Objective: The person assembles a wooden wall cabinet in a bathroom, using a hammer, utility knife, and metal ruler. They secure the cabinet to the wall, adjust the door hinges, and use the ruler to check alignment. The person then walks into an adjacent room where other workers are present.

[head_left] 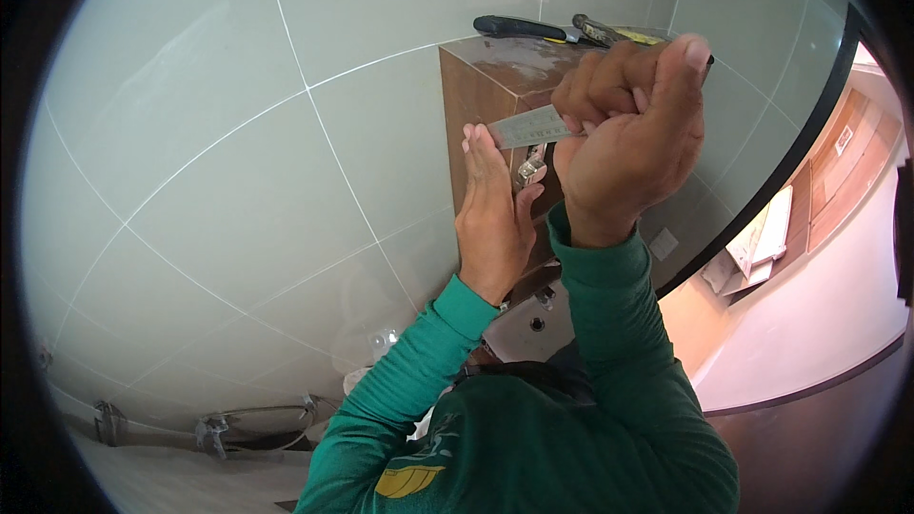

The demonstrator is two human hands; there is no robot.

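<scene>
from my end i see a grey tiled wall [190, 114] filling most of the bg, beyond & left of both hands. next biggest is a wood cabinet [481, 90], just past the hands, its top above the l hand's fingertips. r hand [633, 138]: fingers curled tight w/ thumb up, closed on one end of the ruler. l hand [494, 224]: flat, fingers straight & together, thumb out to the side, fingertips at the ruler's other end; can't tell if they press it. metal ruler [526, 128] itself spans btwn the two hands, a bit tilted. black utility knife [514, 28] lies on the cabinet top, beyond both. shiny metal hinge [531, 171] sits btwn the hands, just below the ruler.
</scene>
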